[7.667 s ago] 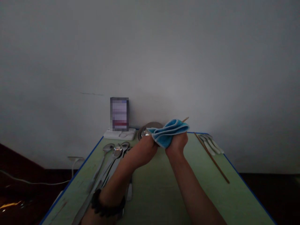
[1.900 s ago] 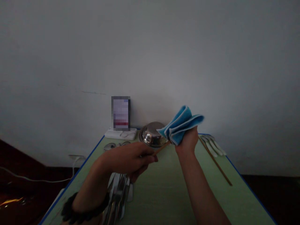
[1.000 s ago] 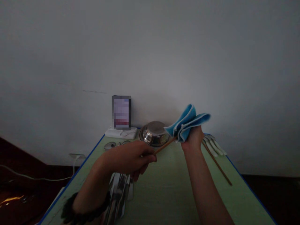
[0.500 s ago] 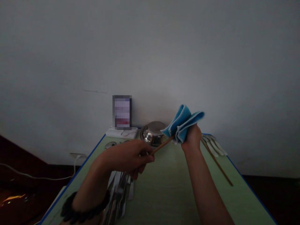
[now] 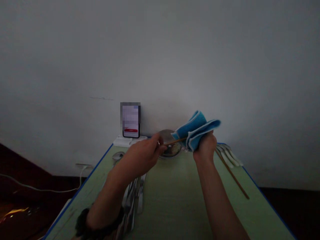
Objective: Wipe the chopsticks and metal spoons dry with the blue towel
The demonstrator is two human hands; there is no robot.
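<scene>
My left hand (image 5: 141,156) is closed in a pinch on one end of a thin brown wooden chopstick (image 5: 175,141). The chopstick's other end disappears into a folded blue cloth (image 5: 196,130), which my right hand (image 5: 205,148) grips in a fist above the green table (image 5: 172,200). Both hands hover over the table's far half, just in front of a steel bowl (image 5: 171,150). A dark band sits on my left wrist.
Several metal spoons and utensils (image 5: 133,196) lie under my left forearm. Another wooden chopstick (image 5: 232,175) and white-handled utensils (image 5: 228,155) lie at the right edge. A phone (image 5: 130,121) stands on a white base against the wall. The table has a blue rim.
My left hand has risen and moved toward the cloth, pushing the chopstick deeper into it. The right hand with the cloth stayed almost in place.
</scene>
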